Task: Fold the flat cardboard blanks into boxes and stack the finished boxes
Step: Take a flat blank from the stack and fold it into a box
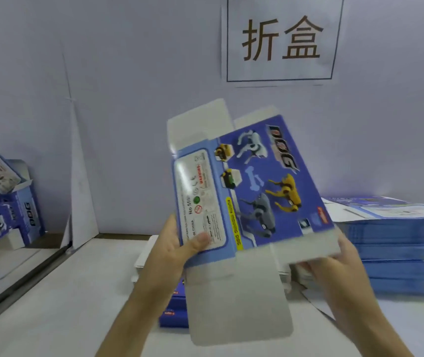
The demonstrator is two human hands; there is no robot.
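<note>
Blue flat printed cardboard blank point(252, 186), pinched by left hand point(177, 243) at 8 o'clock, right hand point(334, 264) at 4, could crease if squeezed unevenly.

blank stack point(396, 243) right, folded boxes point(7, 199) left

A pale, bluish-white wall point(128, 73) under soft, even light carries a paper sign point(280, 39) with two large dark characters in a thin frame. Below runs a white table point(77, 292); a white board point(82, 176) stands at left.
</note>
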